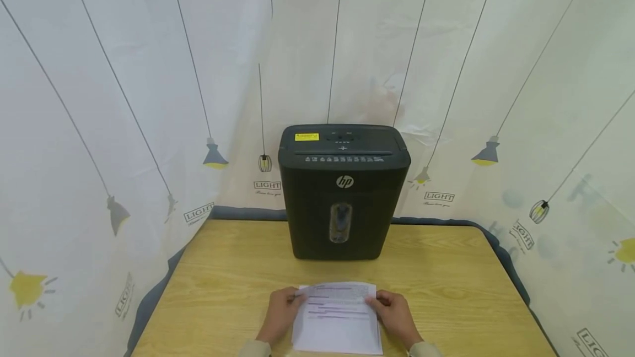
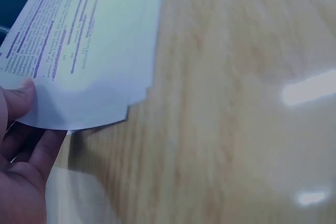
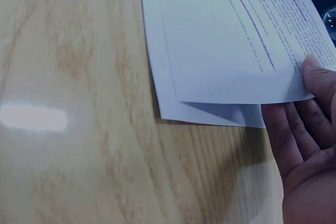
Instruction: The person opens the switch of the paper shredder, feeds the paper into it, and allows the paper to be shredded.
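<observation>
- Pinching a paper stack [image 1: 337, 332] by its two side edges, the left hand [image 1: 280, 310] and right hand [image 1: 395, 313] each had a thumb on top and fingers tucked underneath.
- Between those fingers lay the stack, its printed top sheet [image 3: 226, 72] underlined in purple.
- Beside the right fingers, the top sheet stood apart from a lower sheet [image 3: 161, 98]; whether the fingertips gripped both, I couldn't tell.
- Nearer the person than the left fingers, the corners [image 2: 134, 95] were staggered.
- That worried me: if the pinch loosened, a lower sheet could slide out, and an uneven pull from either hand could crease or tear the paper.
- Below the fingers spread a wooden table [image 1: 223, 291].
- Ahead of the fingertips, apart from the paper, a black shredder [image 1: 312, 208] stood upright, a slot [image 1: 342, 153] across its top. Too many misaligned layers, I judged, could jam that slot.
- Beyond it hung a lamp-patterned cloth [image 1: 144, 43].
</observation>
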### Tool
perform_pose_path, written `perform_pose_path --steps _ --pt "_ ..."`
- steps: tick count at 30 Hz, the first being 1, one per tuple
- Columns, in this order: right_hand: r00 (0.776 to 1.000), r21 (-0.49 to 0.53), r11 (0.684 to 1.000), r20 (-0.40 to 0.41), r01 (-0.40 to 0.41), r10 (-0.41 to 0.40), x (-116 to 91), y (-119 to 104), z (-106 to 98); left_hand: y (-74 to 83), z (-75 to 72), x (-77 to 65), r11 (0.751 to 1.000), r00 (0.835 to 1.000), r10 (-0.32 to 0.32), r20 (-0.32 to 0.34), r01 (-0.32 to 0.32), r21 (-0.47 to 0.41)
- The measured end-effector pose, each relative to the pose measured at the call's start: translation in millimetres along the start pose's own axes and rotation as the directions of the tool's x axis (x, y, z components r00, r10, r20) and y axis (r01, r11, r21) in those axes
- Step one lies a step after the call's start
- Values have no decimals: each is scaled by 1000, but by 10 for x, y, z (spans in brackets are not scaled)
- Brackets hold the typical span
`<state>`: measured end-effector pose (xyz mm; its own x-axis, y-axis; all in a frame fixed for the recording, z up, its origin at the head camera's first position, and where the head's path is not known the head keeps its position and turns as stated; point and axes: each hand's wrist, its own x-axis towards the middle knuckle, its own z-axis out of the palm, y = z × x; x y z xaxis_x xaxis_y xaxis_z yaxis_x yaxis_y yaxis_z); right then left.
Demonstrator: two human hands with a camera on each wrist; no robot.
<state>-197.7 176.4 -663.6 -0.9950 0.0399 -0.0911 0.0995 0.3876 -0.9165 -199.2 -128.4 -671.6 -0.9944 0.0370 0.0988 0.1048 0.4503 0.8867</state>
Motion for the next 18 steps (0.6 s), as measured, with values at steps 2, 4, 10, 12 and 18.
perform_pose_path --steps 2,4,10,12,18 --pt "1000 -7 1000 -14 6 -7 5 -4 -8 29 -6 3 1000 1000 -19 -11 19 -12" --pt "1000 -16 1000 -19 10 -11 12 -7 -20 52 -4 6 999 999 -35 -24 34 -17" --pt "999 -21 999 -30 36 -37 27 -45 -76 104 0 18 998 998 -56 -29 55 -39" --pt "999 -23 999 -33 38 -39 36 -63 -90 125 -3 22 997 998 -61 -28 60 -52" --pt "999 -32 999 -29 20 -21 50 -108 -115 164 -23 38 996 998 -70 -5 69 -62"
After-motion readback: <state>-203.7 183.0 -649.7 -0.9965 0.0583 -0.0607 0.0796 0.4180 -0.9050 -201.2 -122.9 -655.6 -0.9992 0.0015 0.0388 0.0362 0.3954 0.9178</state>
